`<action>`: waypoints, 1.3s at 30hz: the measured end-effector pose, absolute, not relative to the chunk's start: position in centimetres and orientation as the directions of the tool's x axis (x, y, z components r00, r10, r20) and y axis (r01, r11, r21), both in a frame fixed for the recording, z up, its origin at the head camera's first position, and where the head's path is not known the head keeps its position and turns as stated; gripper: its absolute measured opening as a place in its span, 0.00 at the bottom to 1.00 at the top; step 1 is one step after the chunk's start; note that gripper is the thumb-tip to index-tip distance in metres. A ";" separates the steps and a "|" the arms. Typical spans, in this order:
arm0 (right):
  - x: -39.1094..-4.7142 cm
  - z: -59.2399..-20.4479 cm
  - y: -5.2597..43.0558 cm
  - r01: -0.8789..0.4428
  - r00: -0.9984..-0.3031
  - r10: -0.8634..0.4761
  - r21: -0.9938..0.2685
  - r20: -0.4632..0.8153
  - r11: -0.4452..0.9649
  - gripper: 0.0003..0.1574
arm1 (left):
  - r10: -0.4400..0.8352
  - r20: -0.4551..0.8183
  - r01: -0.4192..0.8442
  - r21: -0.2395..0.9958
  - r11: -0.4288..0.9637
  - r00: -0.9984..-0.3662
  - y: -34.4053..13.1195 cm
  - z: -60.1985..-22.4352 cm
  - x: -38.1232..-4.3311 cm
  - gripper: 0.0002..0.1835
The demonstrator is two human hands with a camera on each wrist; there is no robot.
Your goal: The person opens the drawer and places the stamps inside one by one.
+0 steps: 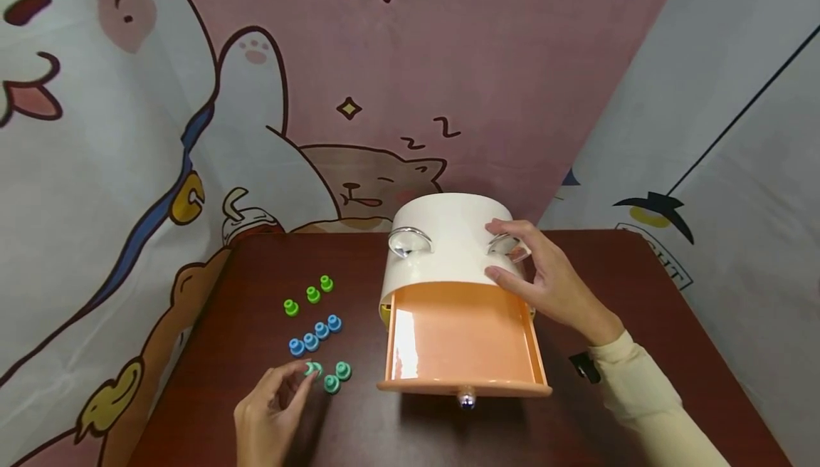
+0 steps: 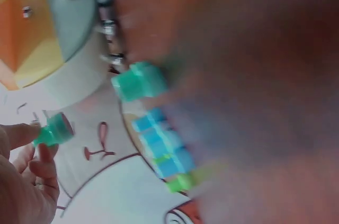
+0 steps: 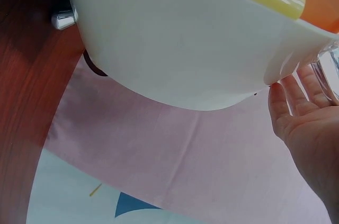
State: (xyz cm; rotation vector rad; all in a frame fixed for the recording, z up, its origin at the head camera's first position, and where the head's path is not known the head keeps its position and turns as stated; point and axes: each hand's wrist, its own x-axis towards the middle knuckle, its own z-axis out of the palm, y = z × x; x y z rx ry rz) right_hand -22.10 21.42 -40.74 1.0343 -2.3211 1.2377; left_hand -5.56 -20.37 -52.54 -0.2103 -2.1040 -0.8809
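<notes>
My left hand [image 1: 269, 410] pinches a small teal stepped peg [image 2: 55, 130] between thumb and fingers, low over the table's left side. Close by stand other teal pegs [image 1: 343, 371]. A white rounded drawer box [image 1: 451, 239] stands to the right, its orange drawer [image 1: 464, 335] pulled out toward me with nothing inside. My right hand [image 1: 544, 278] rests on the box's right side, fingers spread around a clear ear-shaped handle [image 1: 502, 245]. In the right wrist view, its fingertips touch the white wall [image 3: 185, 44].
Blue pegs [image 1: 322, 330] form a slanted row left of the box, with green pegs [image 1: 313, 295] behind them. The open drawer's metal knob [image 1: 467, 401] juts forward over the dark table [image 1: 365, 438]. A cartoon-printed cloth [image 1: 512, 61] hangs behind. A small black object [image 1: 584, 367] lies by the right sleeve.
</notes>
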 end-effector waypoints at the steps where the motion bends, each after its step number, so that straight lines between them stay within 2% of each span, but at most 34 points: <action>1: -22.1 -40.7 21.4 -0.722 -0.690 -0.450 -0.587 0.567 0.366 0.45 | -0.146 0.762 0.464 0.521 0.717 -0.631 -20.1 -52.1 -5.8 0.19; 2: -22.1 -40.7 21.5 -0.722 -0.690 -0.450 -0.586 0.567 0.368 0.45 | -0.143 0.773 0.498 0.526 0.689 -0.618 -19.8 -51.6 -6.1 0.21; 5: -22.1 -40.7 21.5 -0.719 -0.693 -0.451 -0.588 0.562 0.371 0.45 | -0.138 0.791 0.574 0.540 0.615 -0.596 -18.5 -49.8 -6.7 0.09; 6: -22.1 -40.7 21.5 -0.718 -0.694 -0.452 -0.589 0.561 0.371 0.45 | -0.138 0.793 0.590 0.545 0.595 -0.593 -18.1 -49.2 -7.0 0.08; 9: -22.1 -40.7 21.5 -0.717 -0.694 -0.455 -0.590 0.558 0.371 0.45 | -0.146 0.789 0.625 0.571 0.532 -0.597 -16.8 -47.7 -7.6 0.19; 11: -22.1 -40.7 21.6 -0.716 -0.695 -0.456 -0.590 0.555 0.373 0.45 | -0.153 0.786 0.646 0.588 0.487 -0.599 -15.9 -47.0 -8.0 0.22; 21: -22.1 -40.7 21.3 -0.706 -0.705 -0.458 -0.599 0.541 0.378 0.44 | -0.155 0.827 0.739 0.555 0.382 -0.541 -12.6 -44.9 -10.2 0.13; 27: -22.1 -40.8 21.5 -0.705 -0.707 -0.452 -0.595 0.544 0.387 0.45 | -0.092 0.795 0.734 0.592 0.333 -0.600 -11.2 -44.3 -11.6 0.18; 33: -22.1 -40.9 21.6 -0.710 -0.701 -0.452 -0.592 0.551 0.381 0.45 | -0.046 0.733 0.691 0.659 0.297 -0.679 -10.3 -44.1 -12.5 0.16; 39: -22.1 -40.8 21.5 -0.707 -0.704 -0.453 -0.600 0.547 0.374 0.44 | -0.026 0.715 0.674 0.670 0.310 -0.699 -9.7 -44.5 -12.8 0.15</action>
